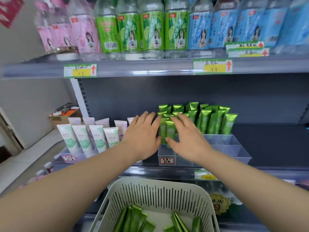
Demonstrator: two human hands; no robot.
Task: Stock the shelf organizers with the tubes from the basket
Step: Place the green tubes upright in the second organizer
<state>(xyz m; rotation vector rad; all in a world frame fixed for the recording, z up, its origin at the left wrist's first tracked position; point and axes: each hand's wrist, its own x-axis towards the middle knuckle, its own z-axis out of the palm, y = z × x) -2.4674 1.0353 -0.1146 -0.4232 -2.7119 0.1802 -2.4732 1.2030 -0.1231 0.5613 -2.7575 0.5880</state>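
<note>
Fingers straight, gripping nothing, left hand (142,136) and right hand (187,138) flanked green tubes (169,129) (best pressed evenly, kept upright) in organizer (167,154).

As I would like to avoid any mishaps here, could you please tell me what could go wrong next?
The upright green tubes between the left hand and right hand could tip and knock over the rows behind. A forearm might also bump the basket just below, spilling its loose tubes.
</note>
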